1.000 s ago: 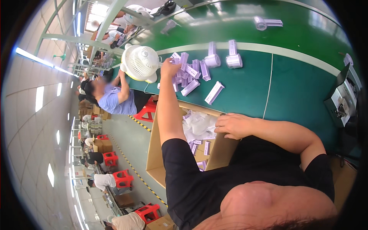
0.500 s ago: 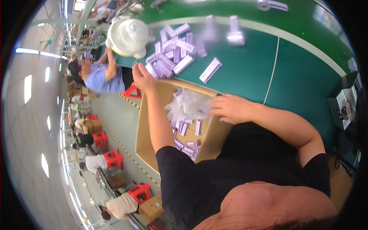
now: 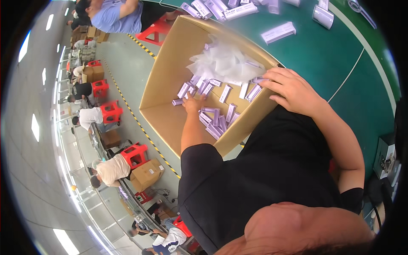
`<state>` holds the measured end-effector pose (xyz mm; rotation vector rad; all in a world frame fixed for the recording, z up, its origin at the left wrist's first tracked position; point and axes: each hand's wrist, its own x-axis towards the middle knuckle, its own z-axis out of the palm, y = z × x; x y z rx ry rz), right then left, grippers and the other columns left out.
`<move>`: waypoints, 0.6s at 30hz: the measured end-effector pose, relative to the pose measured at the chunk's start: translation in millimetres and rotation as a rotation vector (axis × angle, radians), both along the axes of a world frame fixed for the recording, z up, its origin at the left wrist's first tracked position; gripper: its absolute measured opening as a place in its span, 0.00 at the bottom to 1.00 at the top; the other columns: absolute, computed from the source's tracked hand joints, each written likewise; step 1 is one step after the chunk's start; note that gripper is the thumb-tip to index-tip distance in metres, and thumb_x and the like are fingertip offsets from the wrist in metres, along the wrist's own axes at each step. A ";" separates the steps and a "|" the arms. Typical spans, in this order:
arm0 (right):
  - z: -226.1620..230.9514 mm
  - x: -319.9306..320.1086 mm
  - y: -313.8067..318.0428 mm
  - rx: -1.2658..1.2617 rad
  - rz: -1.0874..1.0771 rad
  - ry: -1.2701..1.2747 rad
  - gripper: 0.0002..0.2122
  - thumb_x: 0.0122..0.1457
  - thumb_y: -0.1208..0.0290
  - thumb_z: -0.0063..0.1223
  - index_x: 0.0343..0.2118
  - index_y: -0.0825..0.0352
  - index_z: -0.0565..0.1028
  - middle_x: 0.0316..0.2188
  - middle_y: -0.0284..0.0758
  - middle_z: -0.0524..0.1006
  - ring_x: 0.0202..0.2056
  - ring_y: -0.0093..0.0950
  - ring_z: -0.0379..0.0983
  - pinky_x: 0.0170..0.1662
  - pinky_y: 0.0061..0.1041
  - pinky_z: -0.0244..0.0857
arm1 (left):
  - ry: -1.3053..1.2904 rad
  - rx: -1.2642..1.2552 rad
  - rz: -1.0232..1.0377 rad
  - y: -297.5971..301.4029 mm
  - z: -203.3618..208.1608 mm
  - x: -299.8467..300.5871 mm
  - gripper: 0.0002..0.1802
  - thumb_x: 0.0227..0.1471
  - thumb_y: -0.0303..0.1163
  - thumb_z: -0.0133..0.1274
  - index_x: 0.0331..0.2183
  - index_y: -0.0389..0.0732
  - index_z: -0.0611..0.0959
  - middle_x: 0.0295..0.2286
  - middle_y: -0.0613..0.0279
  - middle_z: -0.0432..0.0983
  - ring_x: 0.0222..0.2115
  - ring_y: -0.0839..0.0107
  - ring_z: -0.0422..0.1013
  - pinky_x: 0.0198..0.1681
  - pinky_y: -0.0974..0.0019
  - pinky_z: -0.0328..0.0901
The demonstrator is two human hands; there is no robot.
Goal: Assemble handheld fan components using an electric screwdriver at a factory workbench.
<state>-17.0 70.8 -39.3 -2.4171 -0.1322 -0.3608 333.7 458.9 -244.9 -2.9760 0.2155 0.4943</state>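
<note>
Black cloth, my own shirt (image 3: 272,170), fills the space nearest me, and the open cardboard box (image 3: 165,80) sits just beyond it, its wall close to my belly. My right hand (image 3: 293,90) lies at the rim on the bench side, fingers together and bent over the edge; how firmly they press I cannot tell. My left hand (image 3: 194,103) is down inside the box, fingers spread apart among the lavender cases (image 3: 225,93); whether they hold one I cannot tell, since the fingertips merge with the pieces.

The cases lie loose at mixed angles, some heaped near the close wall, others around my fingers. Past them a crumpled clear plastic bag (image 3: 225,59) slumps over a few. A fingertip could snag in that film and drag cases along, and pushing into the heap could scrape the pieces against each other. What supports the box is hidden; if I leaned hard on the rim, it could tip or buckle.

Farther off, a single case (image 3: 278,32) lies on the green bench (image 3: 327,55), with a pile of cases (image 3: 240,11) beyond it; those closest to the edge could fall if bumped. A co-worker in blue (image 3: 117,17) sits past the box, by a red stool (image 3: 157,30).
</note>
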 end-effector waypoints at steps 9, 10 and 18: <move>7.4 3.3 4.6 -0.037 0.015 0.005 0.22 0.54 0.73 0.67 0.54 0.63 0.78 0.55 0.35 0.76 0.61 0.39 0.69 0.62 0.39 0.64 | -0.070 -0.124 -0.039 -109.1 -36.4 -29.0 0.63 0.45 0.71 0.63 0.70 0.42 0.62 0.69 0.33 0.51 0.68 0.24 0.48 0.72 0.40 0.49; 6.5 1.9 4.2 -0.038 0.009 0.002 0.22 0.54 0.73 0.67 0.54 0.64 0.78 0.55 0.36 0.76 0.61 0.39 0.69 0.62 0.39 0.64 | -0.060 -0.137 -0.048 -129.8 -41.0 -32.4 0.63 0.45 0.71 0.63 0.70 0.42 0.62 0.69 0.33 0.51 0.68 0.24 0.48 0.72 0.40 0.49; 0.6 -1.8 -2.8 0.001 -0.010 0.023 0.22 0.54 0.72 0.67 0.54 0.63 0.77 0.55 0.36 0.75 0.61 0.38 0.68 0.62 0.40 0.63 | -0.134 -0.707 -0.280 -169.2 -43.1 -44.4 0.48 0.47 0.54 0.67 0.64 0.42 0.71 0.59 0.48 0.70 0.60 0.45 0.65 0.62 0.46 0.60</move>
